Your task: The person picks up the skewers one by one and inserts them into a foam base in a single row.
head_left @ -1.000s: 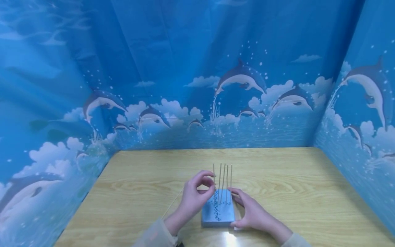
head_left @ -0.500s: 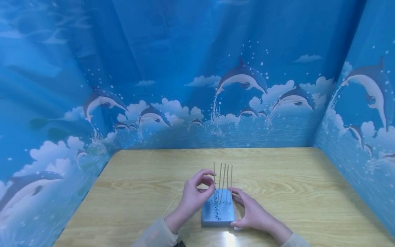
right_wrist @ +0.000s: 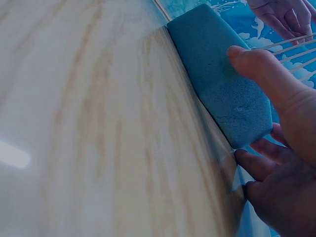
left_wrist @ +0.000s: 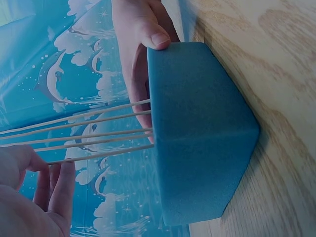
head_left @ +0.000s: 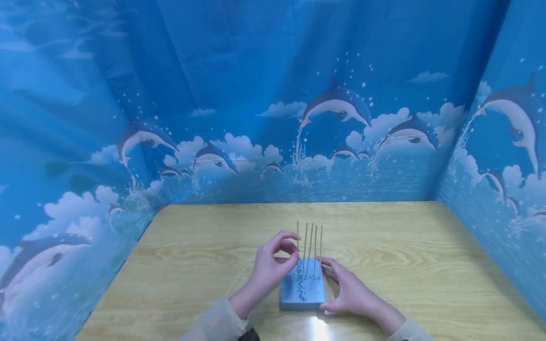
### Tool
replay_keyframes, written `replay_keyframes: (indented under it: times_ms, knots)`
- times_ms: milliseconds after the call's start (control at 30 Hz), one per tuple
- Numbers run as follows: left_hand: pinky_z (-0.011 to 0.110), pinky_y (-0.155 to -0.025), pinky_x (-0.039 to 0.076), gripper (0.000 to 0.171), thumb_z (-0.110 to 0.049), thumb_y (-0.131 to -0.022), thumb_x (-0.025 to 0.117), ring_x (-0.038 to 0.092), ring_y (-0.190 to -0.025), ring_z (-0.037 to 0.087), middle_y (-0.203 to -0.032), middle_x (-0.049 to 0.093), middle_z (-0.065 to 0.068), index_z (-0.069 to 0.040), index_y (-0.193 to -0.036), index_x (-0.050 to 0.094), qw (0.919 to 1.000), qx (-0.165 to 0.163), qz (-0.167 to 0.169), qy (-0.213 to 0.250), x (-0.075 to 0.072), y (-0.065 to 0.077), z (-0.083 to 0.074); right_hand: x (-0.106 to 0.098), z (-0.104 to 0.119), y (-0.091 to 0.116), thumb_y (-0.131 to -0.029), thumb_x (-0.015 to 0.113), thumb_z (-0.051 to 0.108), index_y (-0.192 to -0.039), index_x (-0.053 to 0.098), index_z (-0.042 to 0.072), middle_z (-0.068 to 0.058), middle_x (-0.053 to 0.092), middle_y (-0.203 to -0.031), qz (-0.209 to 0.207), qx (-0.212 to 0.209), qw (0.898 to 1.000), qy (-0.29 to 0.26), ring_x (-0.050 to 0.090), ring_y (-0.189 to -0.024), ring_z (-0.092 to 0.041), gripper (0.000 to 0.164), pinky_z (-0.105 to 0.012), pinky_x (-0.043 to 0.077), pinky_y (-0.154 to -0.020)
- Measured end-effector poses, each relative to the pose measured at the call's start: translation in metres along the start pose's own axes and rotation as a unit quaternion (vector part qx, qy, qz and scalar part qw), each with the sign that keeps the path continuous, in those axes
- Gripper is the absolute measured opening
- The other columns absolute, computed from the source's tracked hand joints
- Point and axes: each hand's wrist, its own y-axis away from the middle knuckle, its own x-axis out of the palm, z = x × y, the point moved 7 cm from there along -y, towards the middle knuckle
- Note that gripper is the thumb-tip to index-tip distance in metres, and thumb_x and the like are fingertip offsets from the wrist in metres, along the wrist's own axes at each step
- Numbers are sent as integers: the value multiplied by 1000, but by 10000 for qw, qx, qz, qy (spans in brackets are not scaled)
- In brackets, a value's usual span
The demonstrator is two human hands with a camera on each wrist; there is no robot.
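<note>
A light blue foam block (head_left: 313,293) stands on the wooden table, its top marked with many small dark holes. Several thin wooden sticks (head_left: 315,237) rise upright from its far part. My left hand (head_left: 268,265) pinches the leftmost stick (left_wrist: 113,153) partway up between thumb and fingers; the stick's lower end meets the block. My right hand (head_left: 350,291) grips the block's right side. In the right wrist view, its thumb lies on the block's upper edge and its other fingers are at the end near the table. The left hand hides part of the block's far left corner.
Another thin stick (head_left: 241,277) lies on the table, left of my left forearm. A small white bit (head_left: 328,312) shows beside the right thumb. Blue dolphin-printed curtains (head_left: 256,94) enclose the back and sides of the wooden table (head_left: 192,246).
Both hands keep their hold on the stick and block. The head view has shifted very slightly, so the hands and block appear a little higher and further right.
</note>
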Motion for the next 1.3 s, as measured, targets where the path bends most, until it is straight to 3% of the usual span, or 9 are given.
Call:
replay_keyframes:
  times_ms: [367,700,1000,1300]
  knots:
    - [20,-72,61,38,1,-82,70,68,-88,14,-91,70,5,-16,-116,65,9999,18,78,111,0,-4,-2,-1,1,0,-58,92,34,-151,32,7,-23,43,-151,-18,35,10000,-1,52,-132,-36,114,-57,31,-115]
    - [24,-83,60,44,-8,-86,71,68,-99,19,-105,72,11,-11,-128,60,9967,-193,686,395,-13,-8,12,-1,1,0,-57,92,32,-151,31,7,-22,42,-151,-5,71,9999,-90,52,-133,-36,115,-56,30,-115]
    - [37,-84,62,47,-10,-93,64,70,-101,26,-118,66,25,-3,-138,51,9838,-990,956,1152,-43,-8,35,1,3,0,-58,92,33,-151,31,6,-24,41,-151,43,-6,9999,-151,50,-134,-38,114,-57,29,-115]
    - [40,-85,62,48,-18,-98,61,69,-97,20,-123,64,26,-5,-142,47,9761,-1639,661,1264,-75,-7,57,1,0,0,-57,92,31,-151,31,7,-22,40,-152,24,134,9998,-148,50,-134,-37,115,-57,29,-115]
